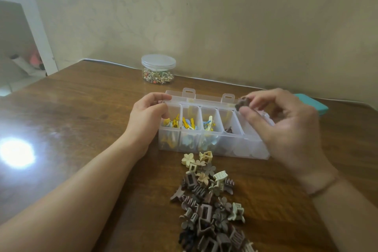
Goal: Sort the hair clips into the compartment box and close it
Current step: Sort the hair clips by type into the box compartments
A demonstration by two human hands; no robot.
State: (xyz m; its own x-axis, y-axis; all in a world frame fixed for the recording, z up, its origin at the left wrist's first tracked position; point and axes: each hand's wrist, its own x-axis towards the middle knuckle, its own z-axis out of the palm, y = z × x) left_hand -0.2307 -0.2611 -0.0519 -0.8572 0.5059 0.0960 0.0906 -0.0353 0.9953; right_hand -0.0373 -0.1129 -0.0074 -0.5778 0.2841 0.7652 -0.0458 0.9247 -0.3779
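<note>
1. Head view: we see the wooden table (81, 108) bearing everything.
2. Our compartment box (212, 149) stands open mid-table; the left hand (147, 116) grips its left end.
3. Our hair clips (210, 206) lie heaped just before the box.
4. Our right hand (286, 127) pinches a brown clip (242, 102) above the box's right compartments.

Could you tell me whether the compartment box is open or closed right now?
Open: the compartment box has its lid folded back, and clips show uncovered in its compartments.
</note>
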